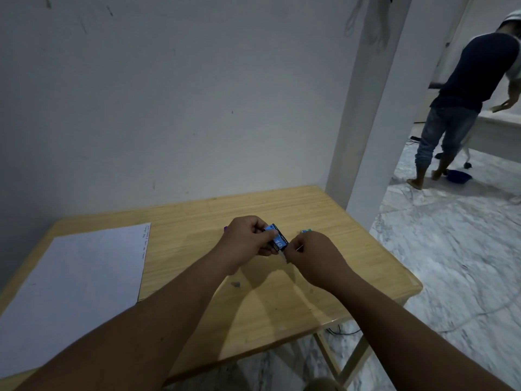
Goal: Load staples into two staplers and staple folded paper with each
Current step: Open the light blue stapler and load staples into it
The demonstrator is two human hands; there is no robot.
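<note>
My left hand (248, 241) gripped the staple box (277, 239) above the table (310, 210), paper (84, 277) lying at nine o'clock; my right hand (313, 255) pinched its three-o'clock end, best drawn out slowly and level so staples wouldn't spill

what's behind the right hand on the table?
A small green-and-blue object peeks out past the right hand's knuckles on the wooden table; the hand covers most of it, so it's unidentifiable.
</note>
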